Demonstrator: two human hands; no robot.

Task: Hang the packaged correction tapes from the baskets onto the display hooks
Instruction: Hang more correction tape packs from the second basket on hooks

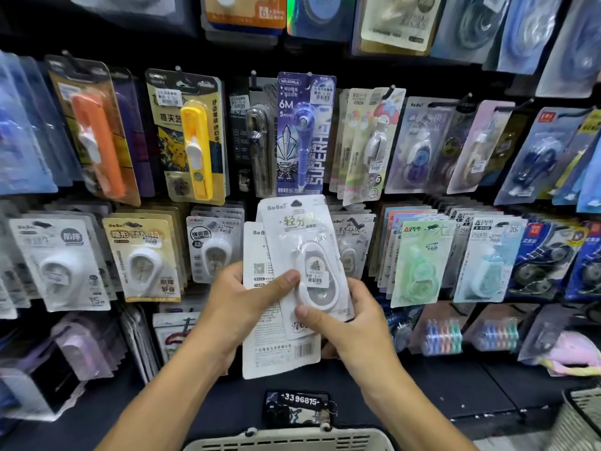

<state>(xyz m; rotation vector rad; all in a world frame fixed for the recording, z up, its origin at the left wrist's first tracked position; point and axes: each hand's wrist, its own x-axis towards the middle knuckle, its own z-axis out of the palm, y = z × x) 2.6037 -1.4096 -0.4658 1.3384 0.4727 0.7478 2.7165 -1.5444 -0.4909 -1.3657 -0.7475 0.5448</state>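
I hold a small stack of white packaged correction tapes (294,242) upright in front of the display wall. My left hand (247,304) grips the stack from the left, thumb pressed on the front pack's blister. My right hand (348,317) holds the front pack's lower right edge, thumb on the card. A rear pack (276,356) faces backward, showing its barcode. Behind the stack, matching white packs (353,242) hang on a hook of the middle row. A grey basket (286,441) sits at the bottom, below my forearms.
Rows of carded stationery hang all over the dark wall: yellow clip pusher (195,148), purple tape pen (305,135), green tape packs (419,262). A dark shelf ledge runs below, with a black phone-number plate (297,406) on it. A second basket's corner (582,418) shows at bottom right.
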